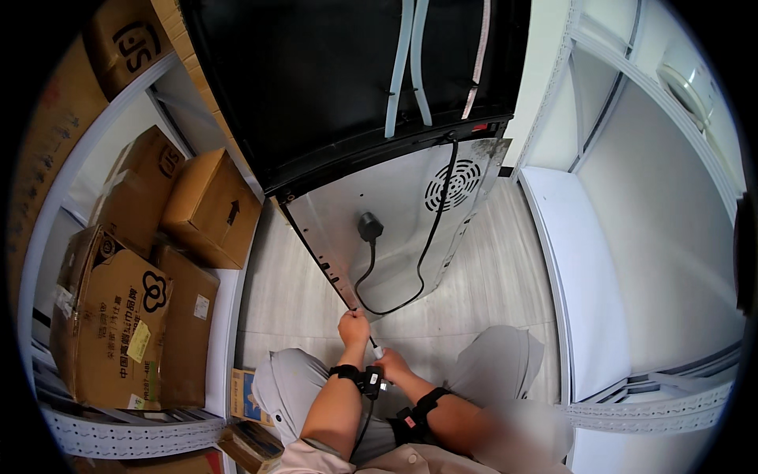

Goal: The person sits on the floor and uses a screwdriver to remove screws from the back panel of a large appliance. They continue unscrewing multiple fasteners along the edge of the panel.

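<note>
Before me is the back of a tall black appliance (316, 95), with a grey metal panel (332, 221) across its lower part. My left hand (353, 325) is pinched closed at the panel's bottom left corner; a small dark bit shows at its fingertips, too small to name. Just below it, my right hand (395, 367) is closed round a slim tool (378, 352) with a pale handle and thin dark shaft, like a screwdriver. A black power cord (424, 261) loops down the panel, its plug (369, 227) resting against the metal.
Cardboard boxes (118, 324) fill a white metal rack (225, 340) on the left. Another white rack (572, 261) stands to the right. Pale hoses (400, 71) run down the black back. My bent knees (497, 363) flank my arms over a light tiled floor (489, 268).
</note>
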